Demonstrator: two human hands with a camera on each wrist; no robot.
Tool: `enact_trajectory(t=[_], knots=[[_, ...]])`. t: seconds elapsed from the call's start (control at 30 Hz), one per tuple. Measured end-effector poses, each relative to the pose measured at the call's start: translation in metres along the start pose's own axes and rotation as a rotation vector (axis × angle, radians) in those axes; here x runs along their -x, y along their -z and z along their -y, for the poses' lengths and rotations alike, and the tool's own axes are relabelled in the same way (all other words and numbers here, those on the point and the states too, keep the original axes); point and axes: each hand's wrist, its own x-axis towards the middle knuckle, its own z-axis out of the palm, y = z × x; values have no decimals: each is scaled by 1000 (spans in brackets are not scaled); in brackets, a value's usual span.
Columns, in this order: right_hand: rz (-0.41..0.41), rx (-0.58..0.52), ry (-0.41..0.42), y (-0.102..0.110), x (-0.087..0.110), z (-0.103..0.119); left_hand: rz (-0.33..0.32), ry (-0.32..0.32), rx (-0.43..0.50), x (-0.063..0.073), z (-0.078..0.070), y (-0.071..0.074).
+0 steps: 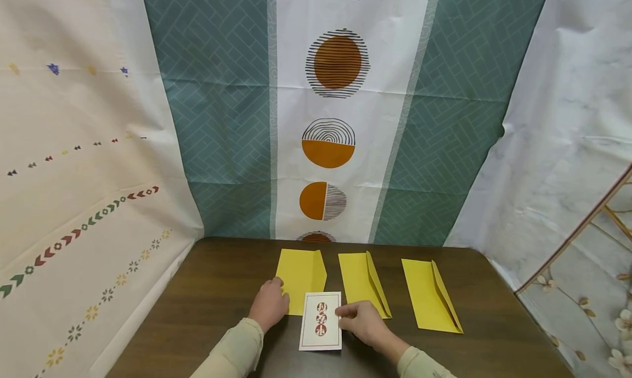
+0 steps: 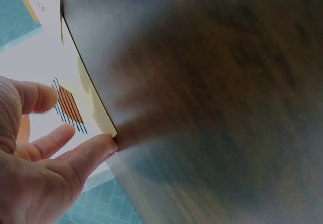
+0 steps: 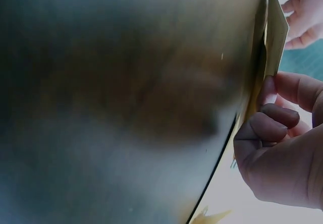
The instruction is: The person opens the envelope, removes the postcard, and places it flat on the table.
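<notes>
A white card (image 1: 321,321) with a thin border and a column of three red round marks lies at the near side of the table. My right hand (image 1: 364,324) pinches its right edge between thumb and finger; the right wrist view shows the card (image 3: 276,35) tilted up off the tabletop. Just behind it lies a yellow envelope (image 1: 296,274) with its flap unfolded to the right, its lower right part hidden by the card. My left hand (image 1: 270,304) touches this envelope's left edge, thumb and fingers apart in the left wrist view.
Two more yellow envelopes, a middle one (image 1: 357,282) and a right one (image 1: 427,295), lie in a row on the dark wooden table (image 1: 207,290), their right flaps raised. A patterned cloth (image 1: 222,120) hangs behind the table's far edge.
</notes>
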Motion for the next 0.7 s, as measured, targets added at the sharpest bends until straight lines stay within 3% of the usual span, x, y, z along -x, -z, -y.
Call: enact_trajectory(t=[0.3, 0.7], knots=[[70, -55, 36, -20, 15, 8, -12, -30, 53, 3, 4, 7], [136, -71, 4, -34, 32, 11, -2, 19, 59, 4, 5, 10]])
